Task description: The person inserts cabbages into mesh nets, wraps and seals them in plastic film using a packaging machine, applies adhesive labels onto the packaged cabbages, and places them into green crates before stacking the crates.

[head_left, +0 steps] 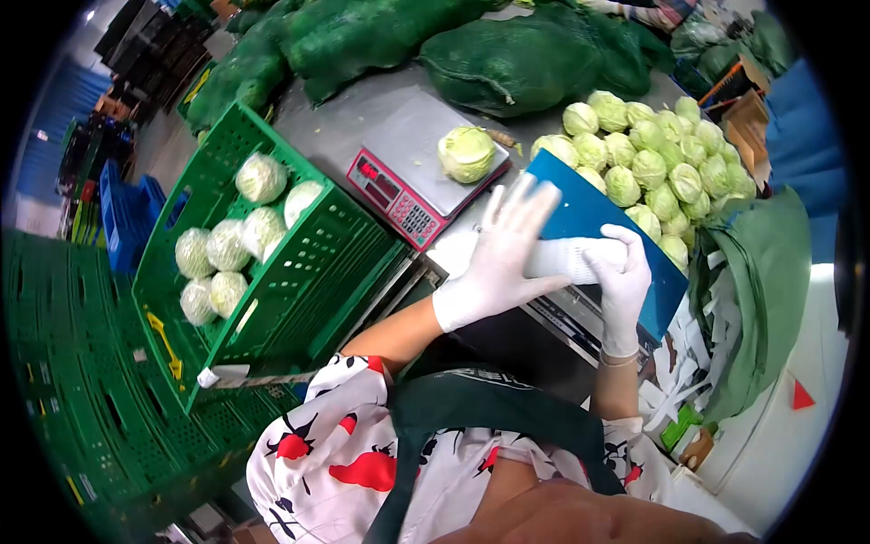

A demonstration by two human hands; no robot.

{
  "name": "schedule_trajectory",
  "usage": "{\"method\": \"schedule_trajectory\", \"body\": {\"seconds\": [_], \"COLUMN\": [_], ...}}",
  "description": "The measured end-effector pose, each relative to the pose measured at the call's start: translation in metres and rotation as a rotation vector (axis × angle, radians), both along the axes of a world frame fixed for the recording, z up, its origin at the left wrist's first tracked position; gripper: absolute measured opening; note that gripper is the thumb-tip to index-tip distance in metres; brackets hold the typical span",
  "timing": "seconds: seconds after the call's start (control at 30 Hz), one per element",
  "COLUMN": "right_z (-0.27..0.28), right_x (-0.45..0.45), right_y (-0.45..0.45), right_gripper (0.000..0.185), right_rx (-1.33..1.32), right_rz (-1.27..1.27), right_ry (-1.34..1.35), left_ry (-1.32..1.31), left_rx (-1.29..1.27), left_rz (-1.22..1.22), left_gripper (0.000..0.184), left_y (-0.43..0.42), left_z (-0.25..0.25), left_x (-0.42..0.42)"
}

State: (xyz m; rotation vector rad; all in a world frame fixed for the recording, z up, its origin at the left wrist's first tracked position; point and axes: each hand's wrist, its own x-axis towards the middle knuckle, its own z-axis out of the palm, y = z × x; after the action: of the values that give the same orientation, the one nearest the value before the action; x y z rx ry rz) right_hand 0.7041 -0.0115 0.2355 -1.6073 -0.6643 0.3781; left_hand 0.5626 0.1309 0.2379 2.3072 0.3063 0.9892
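My left hand (500,261), in a white glove, is open with its fingers spread and slightly blurred by motion. Its palm and thumb are close against a white, ribbed, roll-like cylinder (555,258); whether it touches cannot be told. Around the other end of that cylinder curl the fingers of my gloved right hand (622,286). Beyond the left fingertips, one pale green cabbage (467,153) rests on the metal plate of a red digital scale (391,196). A blue board (569,201) lies behind and beneath the right hand.
A tilted green crate (272,313) on the left holds several wrapped cabbages (228,245). Many loose cabbages (649,169) are piled at the back right. Full green mesh sacks (507,63) line the far side. White scraps (675,372) lie at the right beside a green bag (757,299).
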Motion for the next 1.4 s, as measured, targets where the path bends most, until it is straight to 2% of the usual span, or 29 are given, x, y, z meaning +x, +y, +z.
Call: {"method": "schedule_trajectory", "body": {"seconds": [0.03, 0.07, 0.13, 0.17, 0.2, 0.27, 0.33, 0.4, 0.43, 0.47, 0.53, 0.57, 0.6, 0.67, 0.77, 0.8, 0.87, 0.9, 0.93, 0.97, 1.03, 1.07, 1.1, 1.2, 1.23, 1.27, 1.33, 1.37, 1.4], "right_z": [0.007, 0.011, 0.009, -0.001, -0.006, 0.007, -0.02, -0.005, -0.004, -0.005, -0.016, -0.012, -0.02, -0.036, -0.013, -0.017, -0.029, -0.028, -0.073, -0.075, -0.093, -0.094, -0.096, -0.037, -0.044, -0.053, -0.068, -0.083, -0.079], "right_x": [-0.007, -0.013, -0.012, -0.007, -0.007, -0.018, -0.007, -0.02, -0.031, -0.039, -0.053, -0.061, -0.061, -0.052, -0.043, -0.04, -0.031, -0.022, 0.001, -0.007, -0.007, 0.0, 0.007, 0.014, 0.017, 0.025, 0.032, 0.044, 0.051], "right_y": [0.005, 0.009, 0.016, 0.019, 0.025, 0.029, 0.021, 0.028, 0.036, 0.044, 0.053, 0.053, 0.054, 0.053, 0.044, 0.041, 0.034, 0.028, 0.016, 0.005, -0.008, -0.005, -0.002, 0.032, 0.031, 0.039, 0.046, 0.048, 0.059], "right_gripper": [0.035, 0.036, 0.03, 0.029, 0.027, 0.035, 0.035, 0.024, 0.019, 0.014, 0.009, 0.007, 0.007, 0.01, 0.014, 0.017, 0.023, 0.033, 0.043, 0.044, 0.045, 0.044, 0.045, 0.045, 0.044, 0.045, 0.041, 0.038, 0.031], "right_rx": [-0.043, -0.084, 0.033, 0.12, 0.204, 0.031, 0.188, 0.177, 0.098, 0.024, -0.017, -0.02, 0.03, 0.137, 0.109, 0.058, -0.045, -0.29, -0.175, -0.119, -0.022, 0.055, 0.13, 0.351, 0.293, 0.383, 0.217, 0.309, 0.063], "right_rz": [0.036, 0.067, 0.023, 0.007, -0.001, 0.101, 0.191, 0.163, 0.167, 0.171, 0.012, -0.039, -0.058, -0.02, 0.27, 0.295, 0.346, 0.411, 0.483, 0.483, 0.68, 0.734, 0.704, 0.502, 0.423, 0.498, 0.366, 0.68, 0.712], "right_ry": [-0.098, -0.2, -0.016, 0.136, 0.29, -0.001, 0.418, 0.531, 0.387, 0.241, -0.567, -0.73, -0.657, -0.009, 0.058, 0.0, -0.116, -0.147, -0.891, -0.879, -0.038, 0.384, 0.81, 0.788, 0.579, 0.726, 0.988, 0.807, 0.61], "left_ry": [0.086, 0.127, 0.201, -0.024, -0.074, 0.055, -0.179, -0.3, -0.293, -0.25, -0.275, -0.274, -0.276, -0.354, -0.374, -0.26, -0.333, -0.43, -0.43, -0.454, -0.381, -0.36, -0.214, 0.163, 0.267, 0.479, -0.091, -0.237, -0.384], "left_rx": [0.057, -0.137, -0.512, -0.444, -0.467, -0.72, -1.36, -1.163, -1.122, -1.077, -1.163, -1.256, -1.352, -1.298, -1.262, -1.387, -1.315, -1.541, -1.752, -1.771, -1.905, -1.879, -1.781, -1.413, -1.265, -1.353, -1.47, -1.497, -1.522], "left_rz": [-0.117, -0.131, -0.159, -0.076, -0.088, -0.318, -0.668, -0.489, -0.478, -0.429, -0.505, -0.478, -0.456, -0.38, -0.398, -0.417, -0.466, -0.633, -0.451, -0.606, -0.754, -1.098, -1.014, -0.776, -0.691, -0.705, -0.661, -0.667, -0.669], "left_gripper": [0.058, 0.052, 0.041, 0.028, 0.034, 0.041, 0.039, 0.052, 0.065, 0.065, 0.055, 0.048, 0.042, 0.03, 0.016, 0.014, 0.017, 0.02, 0.015, 0.013, 0.013, 0.016, 0.02, 0.036, 0.042, 0.045, 0.052, 0.056, 0.059], "left_y": [0.004, 0.001, -0.011, -0.019, -0.024, -0.014, 0.008, 0.01, 0.003, -0.004, -0.014, -0.015, -0.017, -0.017, -0.006, 0.001, 0.014, 0.021, 0.018, 0.027, 0.04, 0.047, 0.038, 0.011, 0.013, 0.038, 0.054, 0.061, 0.068], "left_z": [-0.005, -0.016, -0.028, -0.027, -0.026, 0.001, -0.034, -0.047, -0.075, -0.064, -0.051, -0.052, -0.054, -0.061, -0.065, -0.057, -0.062, -0.076, -0.021, -0.034, -0.034, -0.07, -0.081, -0.1, -0.1, -0.078, -0.067, -0.069, -0.071], "left_x": [-0.003, -0.008, -0.01, -0.008, -0.01, -0.029, -0.031, -0.02, -0.01, -0.013, -0.012, -0.015, -0.016, -0.015, -0.019, -0.027, -0.034, -0.029, -0.042, -0.049, -0.058, -0.054, -0.05, -0.06, -0.067, -0.073, -0.073, -0.073, -0.074]}}
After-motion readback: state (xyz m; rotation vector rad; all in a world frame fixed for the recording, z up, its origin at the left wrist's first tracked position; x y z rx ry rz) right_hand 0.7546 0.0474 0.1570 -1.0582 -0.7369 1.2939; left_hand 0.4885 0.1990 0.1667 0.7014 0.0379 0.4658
